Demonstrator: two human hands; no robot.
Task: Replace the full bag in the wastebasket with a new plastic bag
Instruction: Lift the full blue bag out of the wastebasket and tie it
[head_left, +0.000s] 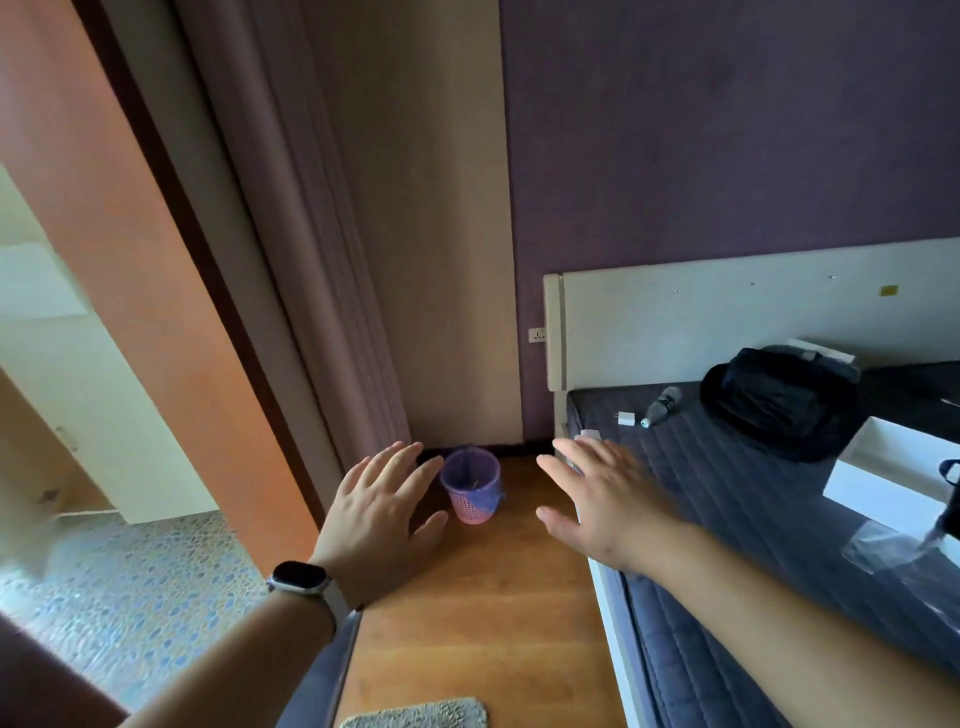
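A small pink perforated wastebasket (474, 506) stands on the wooden floor in the far corner, lined with a purple plastic bag (470, 470) folded over its rim. My left hand (382, 512), a watch on its wrist, is stretched out with fingers spread, just left of the basket in the frame and well above the floor. My right hand (605, 499) is also spread and empty, to the right of the basket near the bed's corner. Neither hand touches the basket. The bag's contents are hard to make out.
A bed with a dark quilted mattress (727, 509) and white headboard (701, 317) fills the right side; a black bag (779, 402), a bottle (661, 406), a charger and a white box (893, 475) lie on it. An open doorway (104, 467) is at left. A mat (421, 714) lies near my feet.
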